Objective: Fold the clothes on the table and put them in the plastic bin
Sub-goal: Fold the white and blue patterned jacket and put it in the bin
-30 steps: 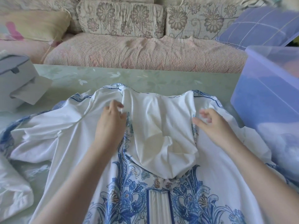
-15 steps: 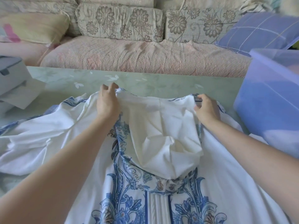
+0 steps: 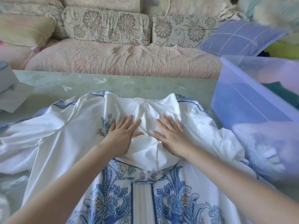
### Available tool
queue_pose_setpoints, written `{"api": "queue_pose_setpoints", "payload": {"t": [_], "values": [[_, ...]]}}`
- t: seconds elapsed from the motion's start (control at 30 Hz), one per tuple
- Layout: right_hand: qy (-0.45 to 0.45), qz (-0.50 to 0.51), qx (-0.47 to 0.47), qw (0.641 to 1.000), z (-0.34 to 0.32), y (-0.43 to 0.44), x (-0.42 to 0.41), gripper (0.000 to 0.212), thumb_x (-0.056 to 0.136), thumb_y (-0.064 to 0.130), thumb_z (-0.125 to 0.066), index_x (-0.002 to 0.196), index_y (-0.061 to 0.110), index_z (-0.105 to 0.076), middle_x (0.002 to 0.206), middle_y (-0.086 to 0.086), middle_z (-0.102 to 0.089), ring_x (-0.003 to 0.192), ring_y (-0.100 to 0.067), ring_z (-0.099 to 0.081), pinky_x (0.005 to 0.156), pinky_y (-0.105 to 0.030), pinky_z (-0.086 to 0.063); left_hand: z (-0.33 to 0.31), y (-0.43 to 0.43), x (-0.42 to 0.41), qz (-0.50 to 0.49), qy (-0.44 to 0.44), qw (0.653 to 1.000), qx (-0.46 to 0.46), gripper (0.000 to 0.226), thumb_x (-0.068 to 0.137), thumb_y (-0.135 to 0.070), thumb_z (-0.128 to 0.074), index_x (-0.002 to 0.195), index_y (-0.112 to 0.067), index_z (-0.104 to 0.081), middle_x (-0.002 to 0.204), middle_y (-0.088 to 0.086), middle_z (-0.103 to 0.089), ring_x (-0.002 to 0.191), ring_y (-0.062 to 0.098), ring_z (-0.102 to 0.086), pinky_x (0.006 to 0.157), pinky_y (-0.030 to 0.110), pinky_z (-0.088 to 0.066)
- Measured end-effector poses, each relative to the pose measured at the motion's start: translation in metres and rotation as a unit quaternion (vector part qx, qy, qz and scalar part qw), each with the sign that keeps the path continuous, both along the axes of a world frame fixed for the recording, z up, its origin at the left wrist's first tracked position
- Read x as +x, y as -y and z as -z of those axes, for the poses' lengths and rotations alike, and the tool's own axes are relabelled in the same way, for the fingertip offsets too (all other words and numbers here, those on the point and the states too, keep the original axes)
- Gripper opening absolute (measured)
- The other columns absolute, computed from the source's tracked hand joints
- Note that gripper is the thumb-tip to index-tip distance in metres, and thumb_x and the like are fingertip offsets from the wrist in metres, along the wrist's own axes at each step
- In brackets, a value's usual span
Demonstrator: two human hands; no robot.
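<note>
A white garment (image 3: 64, 143) with a blue floral print lies spread over the green table (image 3: 129, 83). Its white hood (image 3: 144, 152) is laid flat over the upper middle of the garment. My left hand (image 3: 121, 135) presses flat on the hood's left side, fingers straight and spread. On the hood's right side my right hand (image 3: 171, 136) presses the same way. The translucent purple plastic bin (image 3: 252, 97) stands at the table's right edge, with folded fabric showing through its wall.
A sofa (image 3: 123, 62) with floral cushions runs along the far side of the table. A grey-white box (image 3: 8, 81) sits at the table's left edge. A purple checked pillow (image 3: 239, 36) leans behind the bin.
Both hands let go of the garment's top edge at the hood's base and came toward me. They now lie flat and close together on the hood.
</note>
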State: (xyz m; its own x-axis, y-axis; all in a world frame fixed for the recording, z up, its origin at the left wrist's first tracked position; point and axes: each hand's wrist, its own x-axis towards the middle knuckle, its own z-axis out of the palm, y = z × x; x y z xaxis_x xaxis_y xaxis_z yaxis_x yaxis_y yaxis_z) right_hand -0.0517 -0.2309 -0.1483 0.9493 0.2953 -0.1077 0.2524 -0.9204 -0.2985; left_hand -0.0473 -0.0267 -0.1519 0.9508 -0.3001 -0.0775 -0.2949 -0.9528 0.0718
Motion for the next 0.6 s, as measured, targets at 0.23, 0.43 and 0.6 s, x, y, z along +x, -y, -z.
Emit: {"api": "queue_pose_setpoints", "payload": {"t": [0.23,0.43,0.6], "values": [[0.005,-0.128,0.048,0.991,-0.001,-0.022,-0.11,0.066,0.096,0.056,-0.024,0.152,0.027,-0.003,0.157,0.006,0.013,0.142,-0.008,0.021,0.116,-0.032,0.015,-0.001,0.01,-0.074,0.146,0.035,0.987,-0.052,0.077,0.086,-0.059,0.01,0.147,-0.028,-0.025,0.156,-0.007,-0.013,0.145,0.021,-0.003,0.114,0.041,-0.004],[-0.04,-0.018,0.236,0.971,-0.039,0.0,-0.146,0.051,0.098,0.046,-0.034,0.145,0.027,-0.033,0.156,0.017,-0.01,0.134,0.006,-0.017,0.117,-0.027,-0.01,-0.01,0.003,-0.095,0.061,-0.017,0.998,0.008,0.055,0.1,-0.036,-0.024,0.149,-0.033,0.001,0.155,-0.003,0.018,0.139,0.021,0.024,0.116,0.05,0.007],[0.115,0.093,0.214,0.966,-0.039,0.076,-0.185,0.027,0.092,0.009,-0.054,0.115,0.02,-0.065,0.121,0.011,-0.055,0.116,-0.003,-0.049,0.101,-0.011,-0.031,-0.032,0.033,-0.122,0.052,0.001,0.987,-0.151,0.051,0.098,-0.043,-0.029,0.146,-0.029,-0.026,0.156,-0.007,-0.005,0.136,0.006,0.015,0.116,0.036,0.008]]}}
